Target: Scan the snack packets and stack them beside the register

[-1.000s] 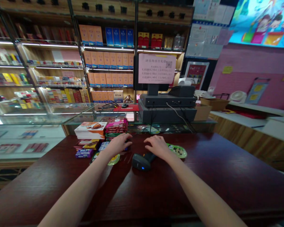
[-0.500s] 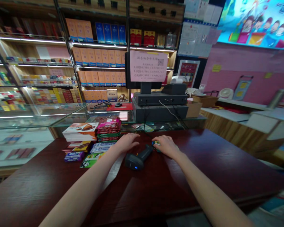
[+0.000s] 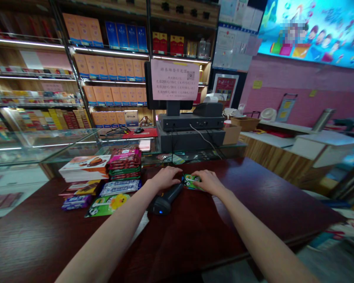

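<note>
Your left hand (image 3: 164, 177) is open, just beside the barcode scanner (image 3: 165, 203); your right hand (image 3: 209, 182) is on a green snack packet (image 3: 191, 182), grip unclear.

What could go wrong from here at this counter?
The barcode scanner lies right beside the left hand and forearm, so a careless move might knock it. The green printed packet under the right hand looks glossy and might slide on the polished counter. The stacked pink packets stand near the left hand and could topple if bumped.
</note>
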Demonstrator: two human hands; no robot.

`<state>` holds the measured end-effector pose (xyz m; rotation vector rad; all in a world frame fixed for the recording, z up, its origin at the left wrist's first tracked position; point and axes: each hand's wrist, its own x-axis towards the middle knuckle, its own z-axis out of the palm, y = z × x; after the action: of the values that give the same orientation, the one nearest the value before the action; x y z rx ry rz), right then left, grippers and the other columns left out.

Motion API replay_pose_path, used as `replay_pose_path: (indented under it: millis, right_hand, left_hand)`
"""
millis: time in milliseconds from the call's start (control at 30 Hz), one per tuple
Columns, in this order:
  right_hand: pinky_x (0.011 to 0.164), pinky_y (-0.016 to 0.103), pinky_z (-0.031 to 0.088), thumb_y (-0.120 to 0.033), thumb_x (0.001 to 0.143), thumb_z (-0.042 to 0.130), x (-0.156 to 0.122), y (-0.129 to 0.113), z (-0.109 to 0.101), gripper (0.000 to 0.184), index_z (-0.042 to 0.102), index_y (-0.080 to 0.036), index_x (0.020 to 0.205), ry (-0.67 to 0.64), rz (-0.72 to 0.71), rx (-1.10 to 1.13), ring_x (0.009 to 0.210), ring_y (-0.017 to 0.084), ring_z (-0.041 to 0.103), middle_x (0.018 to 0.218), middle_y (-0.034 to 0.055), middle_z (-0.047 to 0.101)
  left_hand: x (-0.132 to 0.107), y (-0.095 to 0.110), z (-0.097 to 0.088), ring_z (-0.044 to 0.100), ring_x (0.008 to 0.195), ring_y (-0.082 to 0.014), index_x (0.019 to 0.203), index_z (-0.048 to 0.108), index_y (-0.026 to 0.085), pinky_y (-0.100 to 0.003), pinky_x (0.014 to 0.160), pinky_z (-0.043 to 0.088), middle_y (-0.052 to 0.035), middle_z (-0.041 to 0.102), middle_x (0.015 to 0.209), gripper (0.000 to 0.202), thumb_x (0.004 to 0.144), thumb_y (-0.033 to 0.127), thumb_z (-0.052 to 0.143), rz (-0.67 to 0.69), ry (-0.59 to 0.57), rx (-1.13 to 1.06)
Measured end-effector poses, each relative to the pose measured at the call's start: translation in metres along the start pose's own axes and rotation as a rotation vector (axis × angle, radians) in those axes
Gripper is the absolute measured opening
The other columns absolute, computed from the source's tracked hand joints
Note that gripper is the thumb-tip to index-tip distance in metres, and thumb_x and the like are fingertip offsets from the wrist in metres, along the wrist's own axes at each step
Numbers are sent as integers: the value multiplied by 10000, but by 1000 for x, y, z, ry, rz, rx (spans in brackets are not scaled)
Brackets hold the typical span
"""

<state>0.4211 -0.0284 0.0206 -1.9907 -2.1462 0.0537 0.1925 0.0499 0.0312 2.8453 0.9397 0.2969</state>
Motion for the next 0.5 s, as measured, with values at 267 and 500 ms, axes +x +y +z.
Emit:
replay_pose_path:
  millis: [267, 500]
  right_hand:
    - [1020, 464, 393, -535, 778, 729, 0, 18, 2, 616, 616, -304, 1338, -92, -25, 73, 1235, 321, 576, 1315, 75, 672]
    - [1102, 505, 336, -507, 639, 836, -3, 37, 1, 1009, 405, -298, 1528, -205, -20, 113, 1351, 355, 481, 1478, 129, 525]
  left_hand:
    - [20, 15, 6, 492, 1353, -303, 1445, 463, 261, -451, 1086, 421, -106, 557, 1458, 667, 851, 477, 677, 36, -83, -17]
    - [37, 22, 17, 458, 1374, -357, 1476, 414, 240, -530, 1095, 396, -163, 496, 1500, 823, 764, 490, 744, 17, -181, 13]
